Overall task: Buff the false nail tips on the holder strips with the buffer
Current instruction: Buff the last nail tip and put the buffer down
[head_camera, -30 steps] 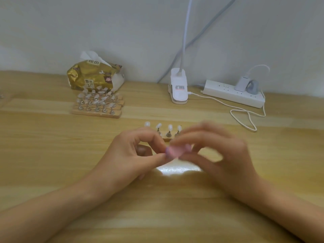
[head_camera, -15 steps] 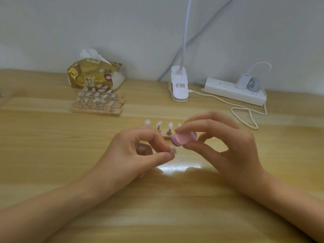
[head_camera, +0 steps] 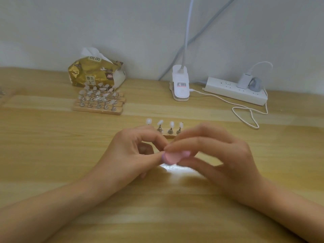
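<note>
Tissues [head_camera: 92, 52] in a gold pack sit far left, well behind and left of the near holder strip [head_camera: 169, 136]. A stack of holder strips [head_camera: 99, 102] loaded with tips lies closer to that strip, still back and left of it. The left hand [head_camera: 129, 155] is just front-left of the strip, thumb and forefinger brought together in a pinch; what they grip is too blurred to tell. Four nail tips [head_camera: 160, 122] stand upright on the strip's pegs. A clip lamp [head_camera: 180, 86] sits well behind it. Just in front of the strip, the pink buffer [head_camera: 172, 157] meets the left fingertips. It is held between thumb and fingers of the right hand [head_camera: 224, 158], which is front-right of the strip and motion-blurred. A power strip [head_camera: 235, 91] lies back-right of it, against the wall.
</note>
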The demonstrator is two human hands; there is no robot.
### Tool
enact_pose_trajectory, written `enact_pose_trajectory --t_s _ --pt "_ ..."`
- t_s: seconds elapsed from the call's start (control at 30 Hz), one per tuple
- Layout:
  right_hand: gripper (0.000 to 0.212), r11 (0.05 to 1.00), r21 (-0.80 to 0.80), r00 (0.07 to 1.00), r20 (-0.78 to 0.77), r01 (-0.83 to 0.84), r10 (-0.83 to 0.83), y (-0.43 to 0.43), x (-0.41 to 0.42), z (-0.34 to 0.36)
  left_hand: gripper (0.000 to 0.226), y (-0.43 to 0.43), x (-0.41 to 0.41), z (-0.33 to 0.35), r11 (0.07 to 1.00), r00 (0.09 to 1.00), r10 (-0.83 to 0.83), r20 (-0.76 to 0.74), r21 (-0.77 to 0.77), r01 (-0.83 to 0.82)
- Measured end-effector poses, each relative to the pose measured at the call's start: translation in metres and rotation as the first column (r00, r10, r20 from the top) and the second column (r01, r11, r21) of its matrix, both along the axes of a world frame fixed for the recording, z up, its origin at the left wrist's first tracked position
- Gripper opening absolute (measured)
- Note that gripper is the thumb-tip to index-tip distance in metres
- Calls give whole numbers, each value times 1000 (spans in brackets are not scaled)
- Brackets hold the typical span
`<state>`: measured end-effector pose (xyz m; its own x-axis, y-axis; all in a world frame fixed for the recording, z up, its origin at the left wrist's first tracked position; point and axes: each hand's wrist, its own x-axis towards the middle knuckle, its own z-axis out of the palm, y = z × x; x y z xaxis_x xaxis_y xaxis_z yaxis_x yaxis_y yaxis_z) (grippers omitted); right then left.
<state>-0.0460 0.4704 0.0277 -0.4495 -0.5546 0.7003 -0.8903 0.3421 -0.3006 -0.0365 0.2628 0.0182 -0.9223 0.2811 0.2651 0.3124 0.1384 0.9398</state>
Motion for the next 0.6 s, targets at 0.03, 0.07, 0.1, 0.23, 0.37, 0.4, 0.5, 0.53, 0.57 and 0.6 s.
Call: enact_pose_trajectory --t_s 0.03,0.07,0.1,0.23,0.37,0.4,0.5,0.53,0.57,0.6 --pt "15 998 -53 999 42 27 -25 2 -2 2 17 0 0 0 1000 1000 7 -9 -5 -7" --pt "15 996 -81 996 78 45 -39 2 -3 3 16 0 1 0 1000 1000 10 -14 -9 -10" --pt "14 997 -70 995 93 41 -34 2 -2 3 14 0 1 0 1000 1000 6 -17 -13 -6" --pt "13 998 44 999 6 -50 50 -3 4 -3 11 0 0 0 1000 1000 -10 -14 -22 10" --pt "15 997 -67 995 85 48 -43 2 -3 1 11 0 1 0 999 1000 -6 -30 -34 5" --pt "14 999 -36 998 60 29 -27 0 -1 -1 14 0 1 0 1000 1000 -12 -28 -27 12" --pt "13 998 45 998 -20 -52 53 -3 3 -5 15 -1 0 0 1000 1000 -14 -1 -9 14" --pt "14 999 10 999 11 -44 44 -1 2 -3 17 -1 -1 -1 1000 1000 -8 0 -10 8" --pt "14 999 -46 998 60 -24 27 2 1 -1 19 -1 -1 -1 1000 1000 -5 3 -10 5" --pt "14 996 -87 995 95 -10 18 4 0 2 18 -1 0 0 1000 1000 -3 4 -11 3"
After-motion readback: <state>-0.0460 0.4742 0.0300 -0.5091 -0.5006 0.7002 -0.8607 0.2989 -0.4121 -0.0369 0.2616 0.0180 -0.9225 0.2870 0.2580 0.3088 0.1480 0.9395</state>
